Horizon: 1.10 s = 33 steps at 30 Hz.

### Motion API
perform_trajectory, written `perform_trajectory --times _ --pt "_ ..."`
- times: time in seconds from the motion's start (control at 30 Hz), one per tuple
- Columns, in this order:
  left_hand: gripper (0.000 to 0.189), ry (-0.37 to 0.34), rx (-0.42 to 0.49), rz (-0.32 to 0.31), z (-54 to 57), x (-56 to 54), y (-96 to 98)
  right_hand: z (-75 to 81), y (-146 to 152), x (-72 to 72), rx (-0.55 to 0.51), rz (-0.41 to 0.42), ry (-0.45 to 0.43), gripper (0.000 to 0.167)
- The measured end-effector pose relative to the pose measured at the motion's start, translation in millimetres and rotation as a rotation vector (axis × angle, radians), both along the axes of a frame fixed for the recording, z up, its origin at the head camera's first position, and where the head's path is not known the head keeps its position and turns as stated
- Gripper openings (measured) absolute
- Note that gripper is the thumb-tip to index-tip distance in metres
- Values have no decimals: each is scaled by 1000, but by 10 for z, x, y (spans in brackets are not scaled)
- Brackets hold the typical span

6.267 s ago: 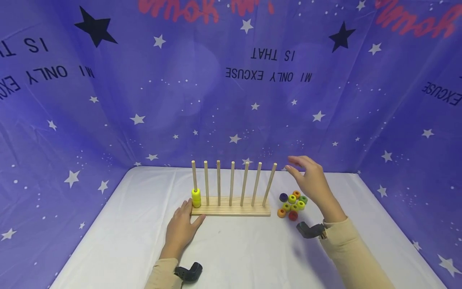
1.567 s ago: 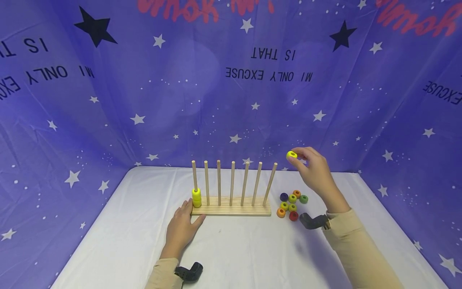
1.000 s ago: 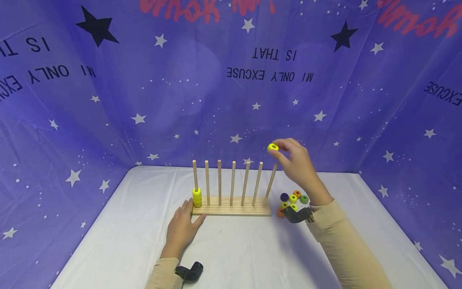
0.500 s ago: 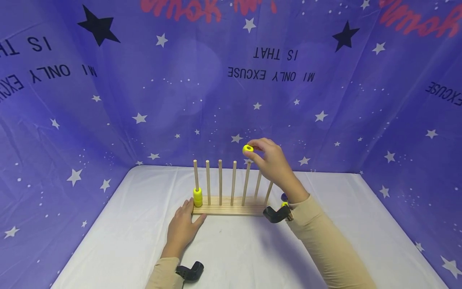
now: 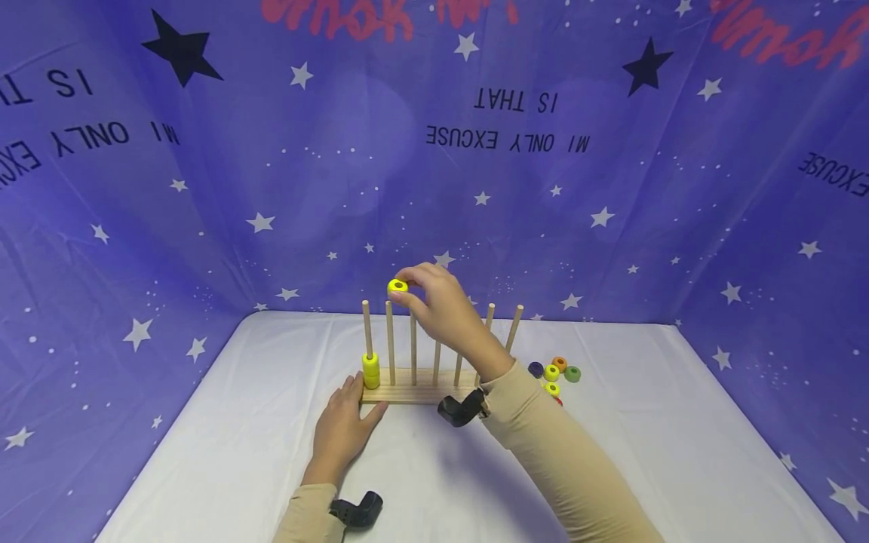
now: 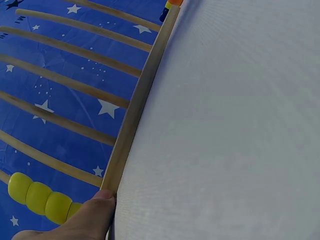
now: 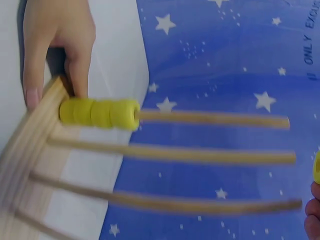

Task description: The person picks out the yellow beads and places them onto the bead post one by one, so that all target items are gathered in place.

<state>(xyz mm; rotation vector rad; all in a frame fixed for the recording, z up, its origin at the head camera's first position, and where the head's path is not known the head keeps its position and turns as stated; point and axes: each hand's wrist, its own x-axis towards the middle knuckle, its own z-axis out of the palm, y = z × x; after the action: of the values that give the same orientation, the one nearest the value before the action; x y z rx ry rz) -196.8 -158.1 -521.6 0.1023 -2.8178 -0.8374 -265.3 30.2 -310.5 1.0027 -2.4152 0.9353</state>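
Note:
A wooden peg rack (image 5: 421, 394) with a row of upright pegs stands on the table. Several yellow beads (image 5: 370, 371) are stacked on its leftmost peg. My left hand (image 5: 342, 430) holds the left end of the base; in the left wrist view the thumb (image 6: 95, 212) lies on the front edge. My right hand (image 5: 441, 305) pinches another yellow bead (image 5: 397, 286) between thumb and fingers, its hole showing. That bead is just above the top of the second peg from the left, apart from it. In the right wrist view only part of the held bead (image 7: 317, 169) shows.
Loose beads lie right of the rack: a dark blue bead (image 5: 535, 369), an orange bead (image 5: 560, 364), a green bead (image 5: 572, 374), yellow beads (image 5: 552, 373) and a partly hidden red one. My right forearm (image 5: 557, 452) covers some. A starry blue curtain (image 5: 434, 188) surrounds the white table (image 5: 224, 452).
My right hand, empty over the loose beads at first, has picked up a yellow bead and carried it left across the rack to the second peg. The left hand has stayed put.

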Motion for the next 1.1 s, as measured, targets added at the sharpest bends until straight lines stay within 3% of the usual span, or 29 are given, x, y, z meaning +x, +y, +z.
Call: perform_trajectory --times 0.43,1.1 --pt "82 5 -7 -7 -5 -4 -16 -47 -395 5 31 34 -63 29" --pt "82 9 -9 -4 -8 3 -25 -79 -439 -1 114 5 -99 38"
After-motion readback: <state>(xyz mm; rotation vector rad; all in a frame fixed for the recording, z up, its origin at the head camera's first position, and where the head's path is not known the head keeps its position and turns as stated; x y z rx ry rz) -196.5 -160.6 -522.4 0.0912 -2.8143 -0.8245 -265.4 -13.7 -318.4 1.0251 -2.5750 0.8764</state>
